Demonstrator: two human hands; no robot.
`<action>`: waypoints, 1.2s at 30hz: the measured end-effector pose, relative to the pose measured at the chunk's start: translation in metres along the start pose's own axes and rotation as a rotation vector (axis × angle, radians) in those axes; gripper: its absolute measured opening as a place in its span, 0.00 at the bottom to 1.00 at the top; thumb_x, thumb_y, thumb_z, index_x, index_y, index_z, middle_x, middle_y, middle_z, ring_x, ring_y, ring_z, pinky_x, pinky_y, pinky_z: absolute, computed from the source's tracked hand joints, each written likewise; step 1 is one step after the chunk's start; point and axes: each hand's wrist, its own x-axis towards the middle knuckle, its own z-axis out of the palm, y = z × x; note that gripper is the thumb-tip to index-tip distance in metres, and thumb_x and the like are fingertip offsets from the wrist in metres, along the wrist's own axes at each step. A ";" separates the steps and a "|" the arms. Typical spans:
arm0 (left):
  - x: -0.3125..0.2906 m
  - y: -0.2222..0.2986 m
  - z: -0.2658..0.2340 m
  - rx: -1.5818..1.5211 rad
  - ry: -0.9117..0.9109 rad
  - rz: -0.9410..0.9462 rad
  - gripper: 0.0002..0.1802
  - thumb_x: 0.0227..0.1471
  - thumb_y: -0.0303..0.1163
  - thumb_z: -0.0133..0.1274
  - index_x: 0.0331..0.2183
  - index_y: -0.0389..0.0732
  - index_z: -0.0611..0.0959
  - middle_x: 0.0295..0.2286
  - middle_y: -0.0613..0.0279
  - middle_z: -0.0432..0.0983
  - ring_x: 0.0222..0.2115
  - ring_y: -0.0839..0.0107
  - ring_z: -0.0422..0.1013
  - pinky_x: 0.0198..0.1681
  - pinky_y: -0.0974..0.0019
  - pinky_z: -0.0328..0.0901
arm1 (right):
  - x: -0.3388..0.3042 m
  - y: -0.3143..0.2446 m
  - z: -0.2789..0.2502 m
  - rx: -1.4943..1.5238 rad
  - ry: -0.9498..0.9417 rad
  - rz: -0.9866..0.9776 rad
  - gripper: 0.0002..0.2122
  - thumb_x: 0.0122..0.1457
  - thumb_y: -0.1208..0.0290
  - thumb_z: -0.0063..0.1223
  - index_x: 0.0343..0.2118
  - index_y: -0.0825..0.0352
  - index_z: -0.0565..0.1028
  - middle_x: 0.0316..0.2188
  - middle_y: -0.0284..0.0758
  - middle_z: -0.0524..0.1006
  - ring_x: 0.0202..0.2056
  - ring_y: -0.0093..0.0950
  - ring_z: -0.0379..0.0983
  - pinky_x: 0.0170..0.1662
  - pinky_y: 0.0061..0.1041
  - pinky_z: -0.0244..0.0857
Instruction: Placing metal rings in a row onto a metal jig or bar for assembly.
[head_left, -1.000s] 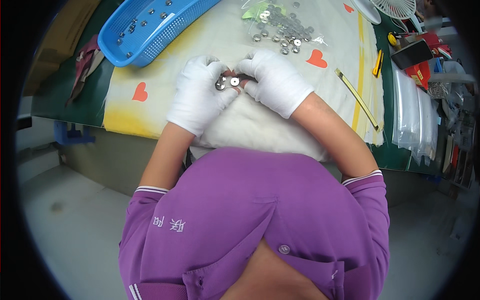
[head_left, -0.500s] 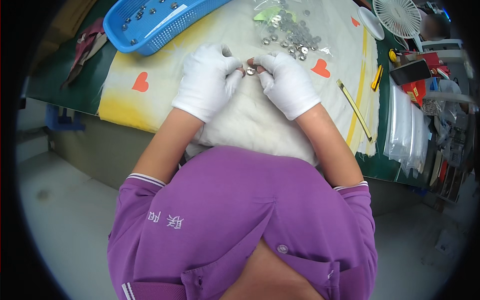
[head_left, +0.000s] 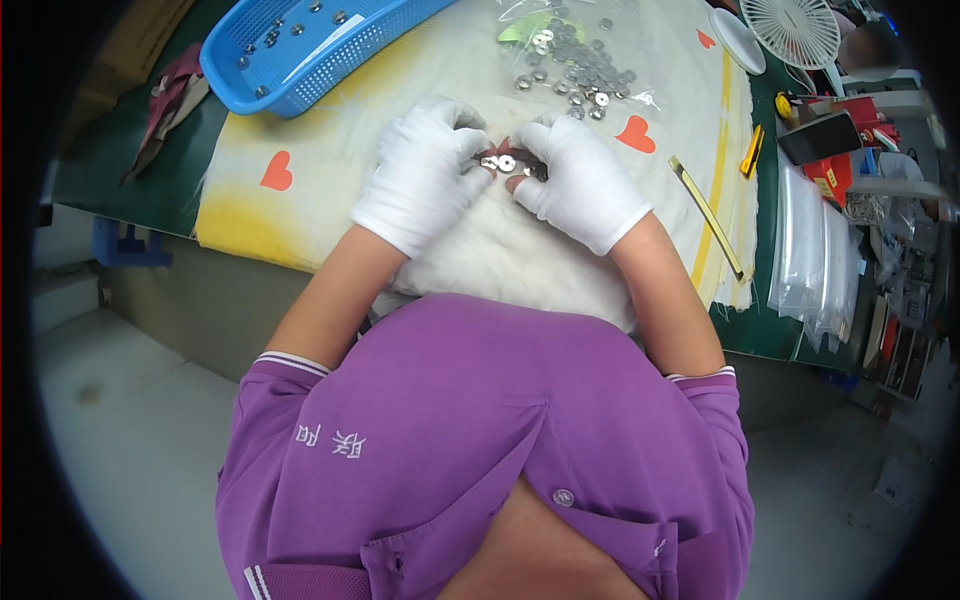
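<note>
More metal discs point(head_left: 507, 163) at right grip point(head_left: 580, 183)

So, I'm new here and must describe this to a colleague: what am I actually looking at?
No machine here: you see a person's own left hand and right hand, in white gloves with some bare fingertips. The view looks down from a fisheye camera worn on the head, so edges bend and the purple shirt fills the lower part.

The fingertips of both hands hold small metal discs; how many is hard to tell. Below them lies a pale cloth with red hearts. Beyond the hands are a blue basket and a clear plastic bag, with more discs at each. To the right lies a yellow cutter.
</note>
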 end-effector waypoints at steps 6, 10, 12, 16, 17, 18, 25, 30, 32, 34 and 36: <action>-0.002 0.004 -0.005 -0.013 -0.017 0.029 0.16 0.35 0.25 0.64 0.33 0.37 0.83 0.37 0.56 0.76 0.40 0.58 0.71 0.42 0.61 0.68 | -0.004 0.003 -0.006 0.059 -0.067 0.083 0.14 0.48 0.75 0.63 0.39 0.70 0.77 0.34 0.40 0.75 0.38 0.31 0.75 0.44 0.27 0.70; -0.013 -0.012 -0.026 0.080 0.053 -0.088 0.16 0.35 0.29 0.65 0.32 0.38 0.82 0.37 0.55 0.75 0.41 0.56 0.70 0.46 0.59 0.66 | -0.002 0.003 -0.002 0.100 0.041 -0.022 0.15 0.48 0.66 0.62 0.39 0.67 0.78 0.33 0.41 0.76 0.38 0.39 0.74 0.42 0.35 0.69; -0.020 -0.017 -0.032 0.109 0.022 -0.095 0.14 0.37 0.31 0.64 0.31 0.40 0.82 0.36 0.56 0.75 0.41 0.56 0.70 0.46 0.58 0.65 | 0.004 -0.005 0.004 0.098 0.030 -0.059 0.15 0.48 0.67 0.62 0.39 0.67 0.78 0.32 0.41 0.76 0.38 0.39 0.74 0.42 0.36 0.69; -0.022 -0.016 -0.024 0.121 0.035 -0.076 0.12 0.38 0.30 0.63 0.30 0.41 0.82 0.36 0.56 0.75 0.41 0.56 0.70 0.45 0.58 0.65 | 0.022 -0.018 0.019 -0.016 0.071 -0.203 0.11 0.49 0.68 0.60 0.35 0.66 0.79 0.28 0.40 0.75 0.35 0.41 0.73 0.40 0.36 0.68; -0.023 -0.015 -0.022 0.118 0.062 -0.089 0.11 0.38 0.30 0.62 0.30 0.41 0.83 0.35 0.57 0.75 0.40 0.56 0.70 0.45 0.58 0.65 | 0.026 -0.019 0.020 -0.048 0.037 -0.212 0.10 0.49 0.68 0.60 0.33 0.66 0.79 0.27 0.40 0.75 0.35 0.41 0.73 0.40 0.37 0.68; -0.023 -0.015 -0.021 0.114 0.090 -0.102 0.10 0.39 0.29 0.61 0.30 0.41 0.83 0.35 0.57 0.75 0.40 0.56 0.70 0.45 0.58 0.65 | 0.027 -0.019 0.021 -0.048 0.037 -0.213 0.10 0.49 0.68 0.60 0.33 0.66 0.79 0.27 0.40 0.75 0.35 0.41 0.73 0.40 0.37 0.68; -0.020 -0.017 -0.021 0.059 0.068 -0.103 0.08 0.40 0.31 0.62 0.28 0.42 0.84 0.33 0.60 0.76 0.40 0.58 0.70 0.44 0.58 0.66 | 0.020 -0.017 0.021 -0.002 0.023 -0.073 0.09 0.50 0.69 0.61 0.33 0.65 0.78 0.28 0.40 0.75 0.33 0.39 0.73 0.38 0.37 0.68; -0.019 -0.016 -0.032 0.107 0.013 -0.172 0.06 0.40 0.31 0.63 0.26 0.42 0.84 0.31 0.61 0.76 0.38 0.59 0.71 0.43 0.59 0.66 | 0.023 -0.025 0.026 -0.071 0.111 -0.181 0.08 0.48 0.66 0.61 0.29 0.63 0.79 0.27 0.39 0.74 0.33 0.40 0.72 0.36 0.38 0.67; -0.019 -0.017 -0.033 0.091 0.001 -0.157 0.07 0.39 0.30 0.63 0.26 0.42 0.84 0.31 0.61 0.76 0.39 0.59 0.71 0.43 0.59 0.66 | 0.024 -0.022 0.029 -0.116 0.140 -0.230 0.08 0.48 0.66 0.61 0.29 0.63 0.79 0.26 0.39 0.74 0.33 0.40 0.72 0.36 0.39 0.67; -0.018 -0.017 -0.031 0.075 -0.009 -0.142 0.07 0.39 0.30 0.63 0.26 0.42 0.84 0.31 0.61 0.76 0.39 0.59 0.71 0.43 0.59 0.66 | 0.023 -0.020 0.027 -0.118 0.103 -0.199 0.08 0.48 0.68 0.61 0.30 0.65 0.78 0.28 0.38 0.75 0.33 0.38 0.72 0.36 0.36 0.67; -0.018 -0.018 -0.025 0.054 0.025 -0.144 0.07 0.39 0.30 0.63 0.26 0.42 0.84 0.31 0.61 0.76 0.39 0.59 0.70 0.43 0.59 0.66 | 0.022 -0.020 0.024 -0.124 0.065 -0.168 0.08 0.49 0.70 0.61 0.32 0.66 0.78 0.29 0.38 0.75 0.33 0.37 0.72 0.37 0.34 0.67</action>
